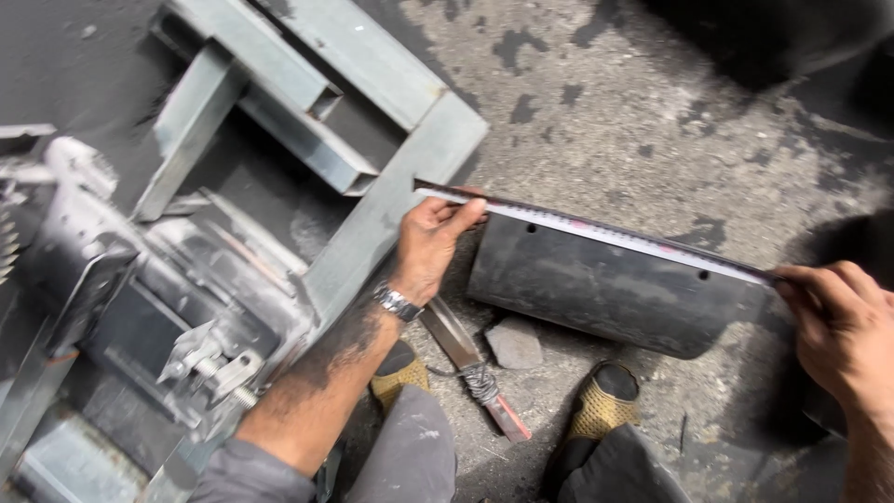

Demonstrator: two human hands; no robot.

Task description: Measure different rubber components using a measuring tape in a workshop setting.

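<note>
Grey trouser legs [410,456] and two yellow-and-black shoes [601,401] sit closest to us at the bottom of the view, planted on a stained concrete floor [652,112]. Our left hand [430,244], wearing a metal wristwatch [397,303], pinches one end of a long thin ruler [596,230] between thumb and fingertips. Our right hand [838,326] grips the other end of that ruler, fingers curled closed over it. Between the two hands, the ruler lies along the top edge of a dark curved metal sheet [605,289], which stands on the floor just beyond the shoes. Two small holes show near the sheet's upper edge. Below the left wrist, a flat metal blade with wire wrapped around it [470,363] lies on the floor, and a small grey stone [514,345] rests beside it, close to the sheet's lower edge. Beyond the left hand lies a frame of grey square steel tubing [391,177], and to that hand's outer side sits a dusty grey machine [140,298].
</note>
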